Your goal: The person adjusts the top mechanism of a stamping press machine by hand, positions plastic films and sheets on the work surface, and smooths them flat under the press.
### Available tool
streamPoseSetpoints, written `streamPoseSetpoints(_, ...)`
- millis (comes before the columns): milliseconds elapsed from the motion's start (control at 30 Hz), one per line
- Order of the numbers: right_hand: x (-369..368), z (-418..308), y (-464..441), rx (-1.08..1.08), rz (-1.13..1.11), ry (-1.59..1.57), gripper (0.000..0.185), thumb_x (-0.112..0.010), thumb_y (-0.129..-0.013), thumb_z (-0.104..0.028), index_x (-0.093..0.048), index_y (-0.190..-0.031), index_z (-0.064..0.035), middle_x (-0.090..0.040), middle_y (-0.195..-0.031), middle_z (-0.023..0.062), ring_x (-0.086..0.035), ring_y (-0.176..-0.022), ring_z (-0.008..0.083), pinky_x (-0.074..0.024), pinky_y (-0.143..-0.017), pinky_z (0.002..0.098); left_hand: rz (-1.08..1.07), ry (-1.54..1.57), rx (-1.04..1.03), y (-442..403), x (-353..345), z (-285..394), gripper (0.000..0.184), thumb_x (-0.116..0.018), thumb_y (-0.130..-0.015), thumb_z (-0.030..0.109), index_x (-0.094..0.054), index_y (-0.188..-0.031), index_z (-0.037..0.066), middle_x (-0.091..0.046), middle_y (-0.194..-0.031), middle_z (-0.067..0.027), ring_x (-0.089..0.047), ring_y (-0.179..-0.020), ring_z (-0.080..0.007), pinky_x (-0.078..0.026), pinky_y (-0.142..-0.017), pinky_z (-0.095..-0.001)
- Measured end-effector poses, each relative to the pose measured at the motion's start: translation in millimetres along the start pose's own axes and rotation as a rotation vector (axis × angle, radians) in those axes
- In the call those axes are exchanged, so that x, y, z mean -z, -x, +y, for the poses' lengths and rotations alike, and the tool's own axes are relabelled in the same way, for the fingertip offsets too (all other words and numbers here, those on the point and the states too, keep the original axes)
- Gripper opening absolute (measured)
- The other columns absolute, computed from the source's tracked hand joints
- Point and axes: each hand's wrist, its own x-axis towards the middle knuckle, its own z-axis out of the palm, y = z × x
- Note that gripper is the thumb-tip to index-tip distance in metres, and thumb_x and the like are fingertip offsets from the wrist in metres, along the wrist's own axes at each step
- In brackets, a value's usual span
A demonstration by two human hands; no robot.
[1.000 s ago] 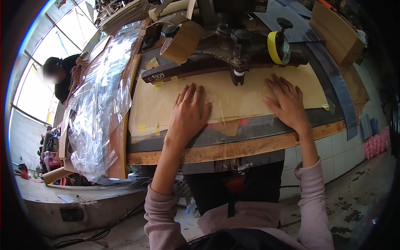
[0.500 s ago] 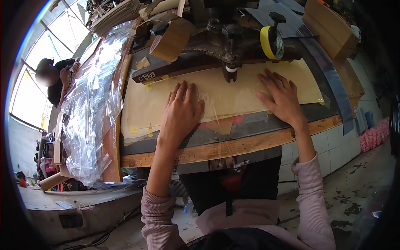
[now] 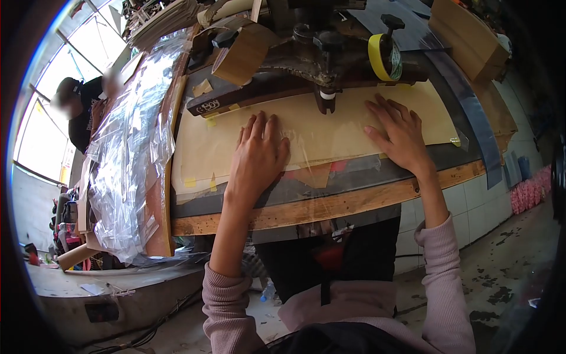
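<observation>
A cream sheet (image 3: pixel 330 130) lies across the dark board, with a clear film seen over its middle. My left hand (image 3: pixel 257 154) rests flat on the left part of the sheet, fingers a little apart and pointing away from me. On the sheet's right part lies my right hand (image 3: pixel 398 134), its fingers spread. Just beyond the fingertips stands a dark metal bar (image 3: pixel 247 98) with a clamp-like frame (image 3: pixel 326 71). A yellow tape roll (image 3: pixel 377 57) hangs on a knob at its right. Small yellow tape pieces (image 3: pixel 190 182) stick near the sheet's left corner.
Crumpled clear plastic (image 3: pixel 127 153) covers a board at the left. Brown tape (image 3: pixel 243 57) hangs on the frame. A cardboard box (image 3: pixel 469 38) stands at the back right, beside a blue-grey strip (image 3: pixel 471 112). A wooden edge (image 3: pixel 330 206) runs along the front. Another person (image 3: pixel 85 112) is at the far left.
The view has shifted slightly, moving the bench a little left in the picture. Both my hands stay flat on the sheet in about the same places. The other person's posture has changed.
</observation>
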Motion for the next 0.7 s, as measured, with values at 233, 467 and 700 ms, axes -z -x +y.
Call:
streamPoseSetpoints(233,3.4,-1.1,-2.0,-0.043,-0.099,-0.002,0.053,-0.053,-0.093,-0.043,-0.045,-0.14,-0.0205,-0.039,-0.149,0.0074,-0.036,-0.135,0.0306,-0.0248,-0.108,0.0568,0.016,0.015,-0.001,1.2,-5.6,-3.1,0.047,-0.052,-0.091,0.026,-0.049,-0.127,-0.004,-0.048,-0.132,-0.0291,-0.045,-0.126,-0.0426,-0.037,-0.105,-0.0517)
streamPoseSetpoints(467,-2.4,2.5,-1.5,-0.001,-0.018,-0.016,0.052,-0.053,-0.092,-0.047,-0.05,-0.135,-0.017,-0.045,-0.145,0.0099,-0.041,-0.131,0.0313,-0.0289,-0.103,0.0606,0.006,0.0,0.005,0.8,-5.0,-2.7,0.047,-0.051,-0.092,0.025,-0.049,-0.127,-0.005,-0.048,-0.133,-0.0294,-0.044,-0.127,-0.0428,-0.037,-0.106,-0.05)
streamPoseSetpoints(700,0.0,-0.2,-0.5,-0.001,0.005,-0.013,0.051,-0.054,-0.092,-0.046,-0.052,-0.133,-0.0161,-0.046,-0.143,0.0099,-0.041,-0.13,0.0314,-0.0302,-0.102,0.06,-0.039,-0.023,0.002,0.1,1.9,1.1,0.047,-0.051,-0.092,0.022,-0.049,-0.129,-0.006,-0.045,-0.136,-0.0303,-0.042,-0.128,-0.043,-0.038,-0.106,-0.0459)
